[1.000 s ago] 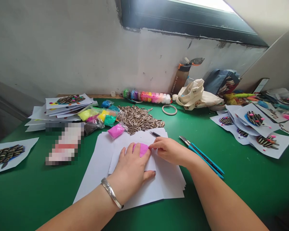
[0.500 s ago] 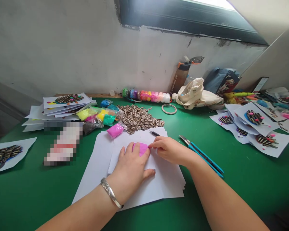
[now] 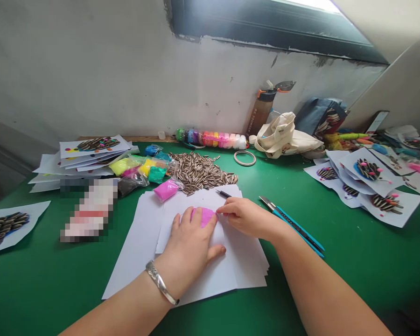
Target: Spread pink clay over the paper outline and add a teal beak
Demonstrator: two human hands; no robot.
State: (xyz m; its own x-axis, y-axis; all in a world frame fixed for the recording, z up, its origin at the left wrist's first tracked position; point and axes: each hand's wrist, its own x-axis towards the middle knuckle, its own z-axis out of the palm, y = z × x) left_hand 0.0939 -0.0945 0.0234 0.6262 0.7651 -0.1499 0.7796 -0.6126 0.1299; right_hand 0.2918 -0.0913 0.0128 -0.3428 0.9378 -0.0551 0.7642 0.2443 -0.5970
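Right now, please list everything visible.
window: one, dark, in wall
table: one, green, below
bottle: one, brown, rear
bags: two, cream, blue, rear
phone: one, pale, right
clutter: uncountable, mixed, right
clay row: one, multicoloured, rear
clay packets: several, multicoloured, left
seeds: pile, striped, centre
ring: one, silvery, rear
seed pictures: several, mixed, both sides
pixelated object: one, pinkish, left
cutter: count unclear, blue, right
paper: several, white, centre
pen: one, black, on paper
pink piece: one, centre
bracelet: one, silver, left wrist
left hand: one, on pink piece
right hand: one, by pink piece
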